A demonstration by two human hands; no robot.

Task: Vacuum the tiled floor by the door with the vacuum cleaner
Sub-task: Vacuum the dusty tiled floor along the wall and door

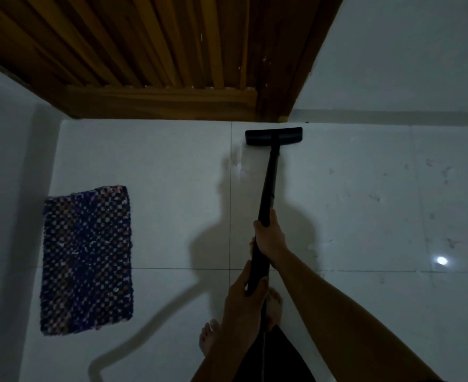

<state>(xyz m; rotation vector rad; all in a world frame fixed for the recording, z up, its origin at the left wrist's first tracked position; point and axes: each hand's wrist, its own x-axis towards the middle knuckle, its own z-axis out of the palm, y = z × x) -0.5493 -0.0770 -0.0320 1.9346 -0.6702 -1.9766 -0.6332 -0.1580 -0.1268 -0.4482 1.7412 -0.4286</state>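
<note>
Two hands grip the black tubular vacuum cleaner wand (268, 183): right hand (268, 239) higher, left hand (241, 299) lower | flat black floor head (273, 136) at white tiled floor (158, 166) far edge, beside brown slatted wooden door (144, 51) | bare feet (208, 337) partly hidden; wand's lower end hidden.

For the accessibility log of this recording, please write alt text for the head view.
A person grips a black vacuum wand with both hands, right hand ahead of left hand, its floor head on the white tiled floor close to the wooden door. A dark checked mat lies on the tiles to the left.
</note>
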